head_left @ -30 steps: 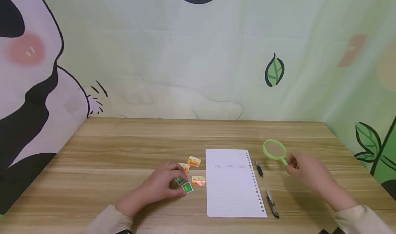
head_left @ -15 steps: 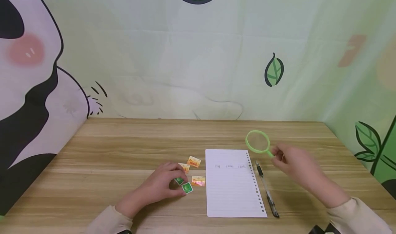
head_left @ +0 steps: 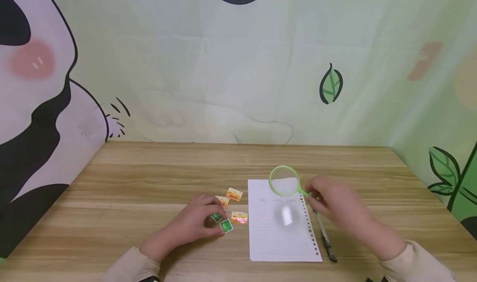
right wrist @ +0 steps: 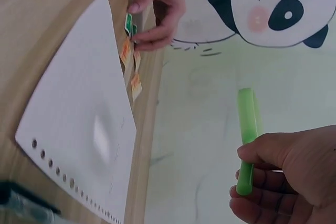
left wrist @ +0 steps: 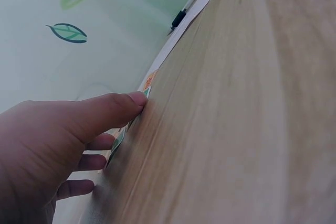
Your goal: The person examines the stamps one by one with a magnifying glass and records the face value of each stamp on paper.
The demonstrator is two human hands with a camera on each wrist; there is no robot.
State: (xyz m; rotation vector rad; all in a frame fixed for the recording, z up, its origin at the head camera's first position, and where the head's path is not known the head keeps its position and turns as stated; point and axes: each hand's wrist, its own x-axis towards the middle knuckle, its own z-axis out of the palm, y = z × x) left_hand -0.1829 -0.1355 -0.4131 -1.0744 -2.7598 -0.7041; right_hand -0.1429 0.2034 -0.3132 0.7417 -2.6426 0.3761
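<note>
My right hand (head_left: 339,201) grips the handle of a light green magnifying glass (head_left: 284,181) and holds it raised over the top right of a lined paper sheet (head_left: 275,242). In the right wrist view the thumb and fingers close round the green handle (right wrist: 248,166). My left hand (head_left: 191,222) rests on the table left of the sheet, its thumb and fingertips touching two small green stamps (head_left: 225,225) that lie flat. Beside them are three orange-yellow stamps (head_left: 234,194), one partly behind the fingers. Faint handwriting runs across the upper sheet.
A black and clear pen (head_left: 325,236) lies along the sheet's punched right edge, its upper end partly hidden by my right hand. The wooden table (head_left: 167,162) meets a printed cloth backdrop (head_left: 238,87) at the back. A bright light spot falls on the paper.
My right hand has carried the magnifying glass left, from beside the pen to above the sheet, and a light spot now shows on the paper. The left hand and stamps have stayed put.
</note>
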